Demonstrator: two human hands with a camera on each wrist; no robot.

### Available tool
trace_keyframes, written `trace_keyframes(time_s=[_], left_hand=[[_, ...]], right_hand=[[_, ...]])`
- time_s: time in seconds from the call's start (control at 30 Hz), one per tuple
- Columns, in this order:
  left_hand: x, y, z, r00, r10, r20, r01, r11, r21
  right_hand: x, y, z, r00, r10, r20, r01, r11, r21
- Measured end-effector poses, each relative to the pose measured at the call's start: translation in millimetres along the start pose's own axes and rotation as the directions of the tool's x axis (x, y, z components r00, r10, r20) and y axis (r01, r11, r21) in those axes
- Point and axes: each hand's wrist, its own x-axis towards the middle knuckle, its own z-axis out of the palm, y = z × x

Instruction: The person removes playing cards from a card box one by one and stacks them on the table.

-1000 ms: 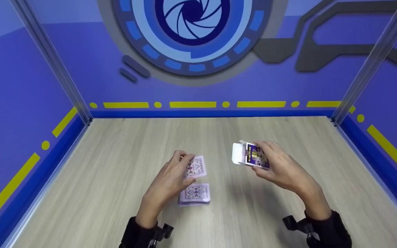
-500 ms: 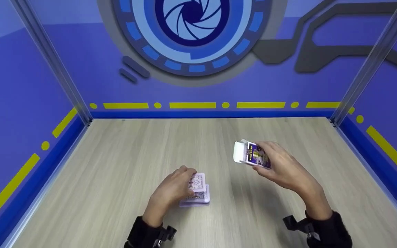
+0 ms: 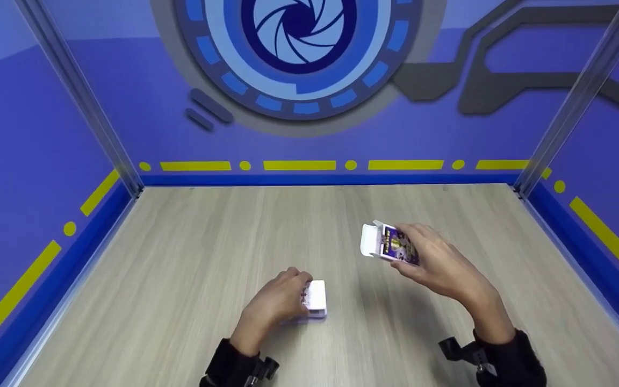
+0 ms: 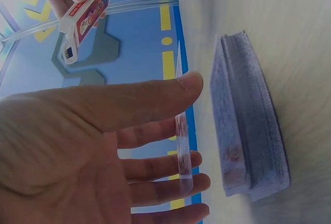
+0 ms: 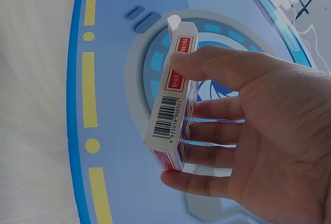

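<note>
My left hand pinches a thin playing card between thumb and fingers, held close over a deck of playing cards. That deck lies on the tabletop, its edges stacked slightly unevenly. From the head view the left hand and the bright card cover most of the deck. To the right and higher up, my right hand grips a small card box clear of the table. The box has a printed purple front, a barcode on its side, and a white flap standing open toward the left.
A light wood-grain tabletop spreads under both hands. Blue printed panels with yellow dashes wall it in at the back and both sides, with metal posts at the corners.
My left hand has come toward me, bringing its card from behind the deck to over it, where it now catches a bright glare. The right hand and box have hardly moved.
</note>
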Motion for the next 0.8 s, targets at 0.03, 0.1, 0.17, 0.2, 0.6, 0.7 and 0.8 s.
trace_keyframes(time_s=[0.03, 0.1, 0.17, 0.2, 0.6, 0.7, 0.8], left_hand=[[0.4, -0.1, 1.2, 1.0, 0.002, 0.001, -0.002, 1.0, 0.003], [0.7, -0.5, 3.3, 1.0, 0.004, 0.002, -0.004, 1.0, 0.009], [0.9, -1.0, 5.3, 1.0, 0.007, 0.002, -0.007, 1.0, 0.015], [1.1, -1.4, 6.3, 1.0, 0.005, 0.004, -0.006, 1.0, 0.017], [5.9, -5.4, 14.4, 0.999, 0.007, 0.046, -0.008, 1.0, 0.028], [6.3, -6.0, 15.0, 0.999, 0.016, 0.047, -0.018, 0.999, 0.04], [6.4, -5.4, 16.3, 0.999, 0.011, 0.044, -0.013, 0.999, 0.047]], right_hand=[[0, 0, 0.1, 1.0, -0.003, -0.002, 0.003, 1.0, -0.002], [0, 0, 0.4, 1.0, -0.009, -0.003, 0.009, 1.0, -0.004], [-1, 1, 0.6, 1.0, -0.015, -0.002, 0.015, 1.0, -0.006], [-1, 1, 0.6, 1.0, -0.018, -0.002, 0.018, 1.0, -0.009], [0, 0, 0.3, 1.0, -0.015, 0.003, 0.015, 1.0, -0.005], [0, 0, 0.0, 1.0, -0.011, 0.004, 0.011, 1.0, -0.006], [-1, 0, 0.0, 1.0, -0.006, 0.006, 0.006, 1.0, -0.002]])
